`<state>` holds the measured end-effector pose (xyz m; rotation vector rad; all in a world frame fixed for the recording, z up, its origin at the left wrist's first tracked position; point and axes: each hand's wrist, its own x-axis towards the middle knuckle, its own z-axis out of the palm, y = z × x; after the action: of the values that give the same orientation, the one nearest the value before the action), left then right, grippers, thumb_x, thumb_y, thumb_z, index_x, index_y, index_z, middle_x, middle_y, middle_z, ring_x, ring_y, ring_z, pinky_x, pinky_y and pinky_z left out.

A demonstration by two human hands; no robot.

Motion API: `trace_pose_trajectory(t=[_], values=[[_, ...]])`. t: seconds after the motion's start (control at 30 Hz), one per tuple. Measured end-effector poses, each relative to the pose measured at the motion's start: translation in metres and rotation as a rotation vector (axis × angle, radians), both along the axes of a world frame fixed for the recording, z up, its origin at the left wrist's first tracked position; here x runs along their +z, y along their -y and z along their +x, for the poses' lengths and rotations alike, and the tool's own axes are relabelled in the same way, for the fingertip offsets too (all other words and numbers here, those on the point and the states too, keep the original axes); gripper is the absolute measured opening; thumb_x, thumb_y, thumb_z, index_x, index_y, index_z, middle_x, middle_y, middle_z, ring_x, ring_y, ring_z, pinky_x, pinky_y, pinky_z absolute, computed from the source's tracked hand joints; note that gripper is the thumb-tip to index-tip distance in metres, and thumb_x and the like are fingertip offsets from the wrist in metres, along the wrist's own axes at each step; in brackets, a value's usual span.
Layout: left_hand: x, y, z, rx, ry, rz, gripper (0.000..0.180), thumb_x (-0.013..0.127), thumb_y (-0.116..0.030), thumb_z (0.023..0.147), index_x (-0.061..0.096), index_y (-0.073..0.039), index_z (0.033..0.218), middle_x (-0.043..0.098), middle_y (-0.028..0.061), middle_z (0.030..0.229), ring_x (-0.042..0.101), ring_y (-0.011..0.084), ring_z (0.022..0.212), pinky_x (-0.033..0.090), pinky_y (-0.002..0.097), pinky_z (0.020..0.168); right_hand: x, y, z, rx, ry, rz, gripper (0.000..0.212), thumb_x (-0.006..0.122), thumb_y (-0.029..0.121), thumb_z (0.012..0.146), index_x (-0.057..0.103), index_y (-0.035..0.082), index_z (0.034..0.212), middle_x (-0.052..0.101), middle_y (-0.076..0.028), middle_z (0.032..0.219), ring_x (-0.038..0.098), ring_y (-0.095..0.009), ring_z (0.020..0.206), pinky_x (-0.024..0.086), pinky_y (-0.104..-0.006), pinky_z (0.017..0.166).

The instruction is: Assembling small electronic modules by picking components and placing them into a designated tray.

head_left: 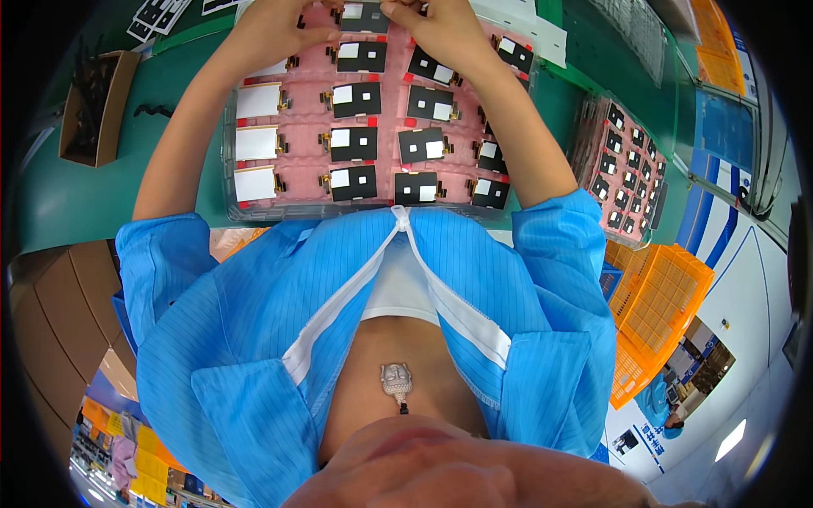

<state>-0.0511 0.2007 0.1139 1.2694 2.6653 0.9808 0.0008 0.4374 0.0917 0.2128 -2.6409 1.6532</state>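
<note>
In front of me lies a pink tray (303, 106) inside clear plastic, holding rows of small flat panels with short flex tails. Most panels are black with a white square; those in the left column look white. At its far edge, my left hand (275, 34) and my right hand (442, 32) are on either side of a black panel (370, 17). The fingers of both are bent in and pinch at its edges, though the upper frame edge cuts off part of the grip. My right forearm covers some panels on the right side.
A second pink tray (606, 222) of similar panels stands to the right on the green table (93, 203). An open cardboard box (108, 127) with dark strips is at the left, near a black strip (154, 110). Orange crates (665, 296) stand beyond the table's right side.
</note>
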Motion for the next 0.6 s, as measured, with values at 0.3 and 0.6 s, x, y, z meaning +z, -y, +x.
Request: trace_pose_trajectory(t=[0.3,0.6], values=[[0.0,-0.001,-0.002,0.002,0.018,-0.017,0.034,0.085,-0.011,0.069,0.072,-0.001,0.098,0.066,0.0145,0.1,0.064,0.035,0.097,0.052,0.0421,0.084,-0.006,-0.002,-0.003,-0.015,-0.028,0.017,0.006,0.069,0.003,0.094,0.064,0.0,0.096,0.065,-0.005,0.077,0.059,-0.013,0.071,0.05,-0.0274,0.067],[-0.031,-0.007,-0.014,-0.463,0.191,0.94,0.036,0.086,-0.011,0.069,0.073,-0.001,0.1,0.066,0.0147,0.099,0.064,0.0346,0.097,0.052,0.0414,0.084,0.0,0.001,-0.002,0.0,-0.028,0.045,0.007,0.069,0.003,0.094,0.063,0.0,0.096,0.065,-0.007,0.077,0.06,-0.015,0.07,0.051,-0.0291,0.066]])
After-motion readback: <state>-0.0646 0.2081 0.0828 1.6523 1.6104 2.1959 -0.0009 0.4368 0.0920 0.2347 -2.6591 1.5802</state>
